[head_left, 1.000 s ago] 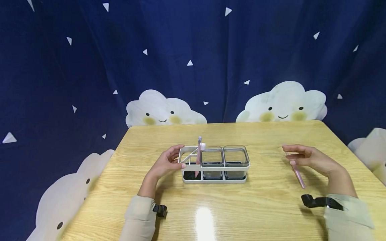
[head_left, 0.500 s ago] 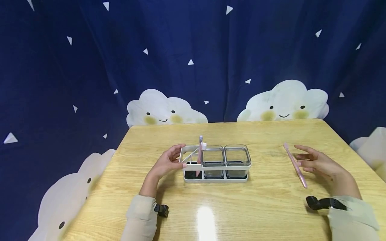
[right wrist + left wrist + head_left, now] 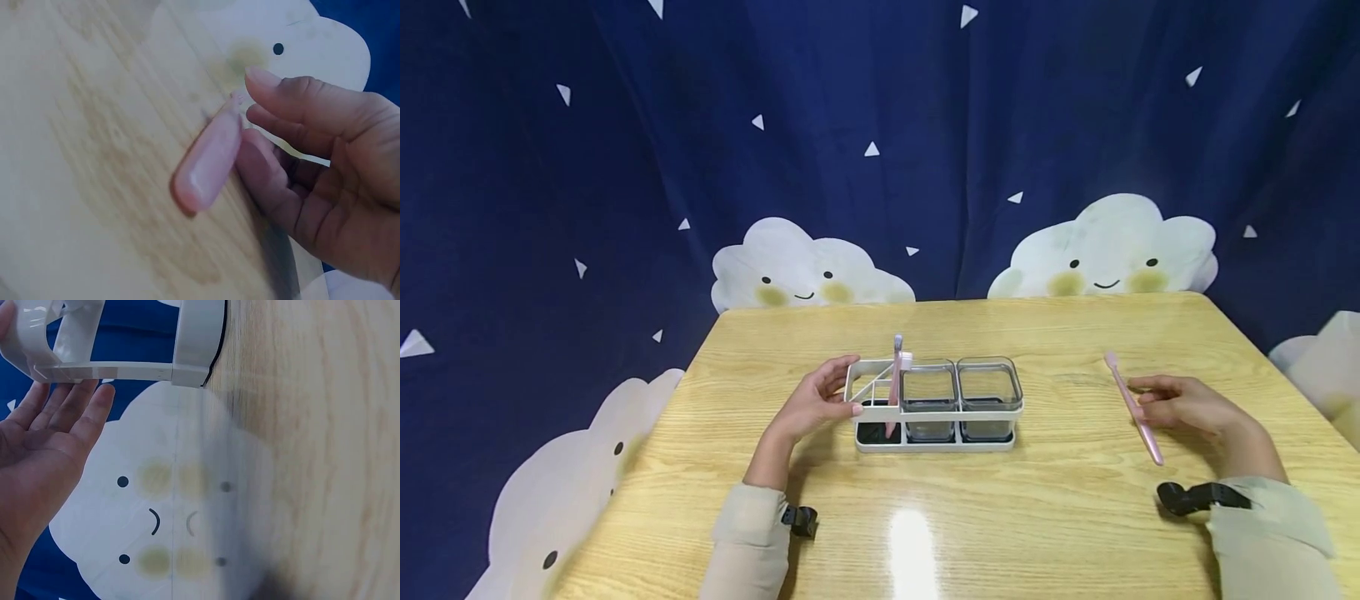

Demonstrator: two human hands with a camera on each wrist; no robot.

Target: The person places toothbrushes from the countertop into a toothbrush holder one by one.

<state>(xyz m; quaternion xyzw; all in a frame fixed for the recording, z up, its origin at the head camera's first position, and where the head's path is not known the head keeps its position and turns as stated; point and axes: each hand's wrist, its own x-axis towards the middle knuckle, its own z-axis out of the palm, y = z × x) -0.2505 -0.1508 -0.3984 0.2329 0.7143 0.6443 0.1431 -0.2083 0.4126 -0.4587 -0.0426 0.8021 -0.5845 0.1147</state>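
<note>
A white toothbrush holder (image 3: 970, 417) stands on the table, with a pink toothbrush (image 3: 894, 385) upright in its left part and two clear square cups (image 3: 928, 385) in the other slots. My left hand (image 3: 812, 407) grips the holder's left end, thumb at the front and fingers behind; in the left wrist view the fingers lie along the holder's end wall (image 3: 119, 370). On the right, a second pink toothbrush (image 3: 1131, 408) lies slanted on the table. My right hand (image 3: 1198, 410) is just right of its handle (image 3: 209, 162), fingers loosely bent; a fingertip seems to touch the handle.
The wooden table (image 3: 1037, 517) reaches back to a dark blue curtain (image 3: 820, 100) printed with clouds and triangles. Bare tabletop lies between the holder and the loose toothbrush. A black camera (image 3: 1195, 497) sits on the right wrist.
My right hand drew off to the right from the loose toothbrush, then came slightly back towards its handle with fingers a little more closed. The left hand and holder have stayed in place.
</note>
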